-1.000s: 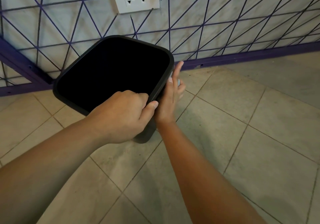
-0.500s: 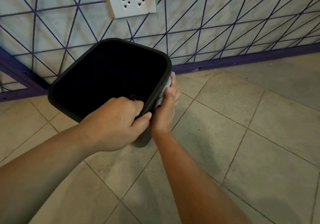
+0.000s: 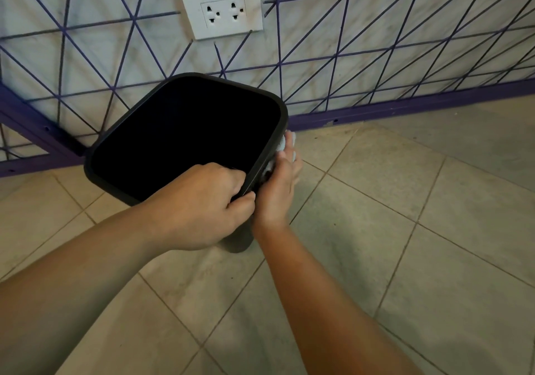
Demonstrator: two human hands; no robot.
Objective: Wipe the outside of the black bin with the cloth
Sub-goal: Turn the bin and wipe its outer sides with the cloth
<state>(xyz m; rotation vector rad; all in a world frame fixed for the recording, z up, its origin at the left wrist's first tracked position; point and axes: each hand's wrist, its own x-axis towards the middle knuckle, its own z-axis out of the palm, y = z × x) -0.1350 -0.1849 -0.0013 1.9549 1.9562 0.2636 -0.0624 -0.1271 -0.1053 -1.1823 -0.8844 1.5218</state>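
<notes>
Left hand (image 3: 202,203) grips the black bin's (image 3: 121,131) near rim; right hand (image 3: 278,189) presses the cloth (image 3: 285,145) flat against its right side.

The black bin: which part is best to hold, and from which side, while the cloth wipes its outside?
Probably the near rim of the black bin, from above: its top is open, so fingers hook inside with the thumb outside, as the left hand does. This leaves the right wall free for the right hand pressing the cloth.

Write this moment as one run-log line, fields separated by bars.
stage: wiping | left hand: grips black bin rim | right hand: presses cloth on bin's outer side | bin: on tiled floor
</notes>
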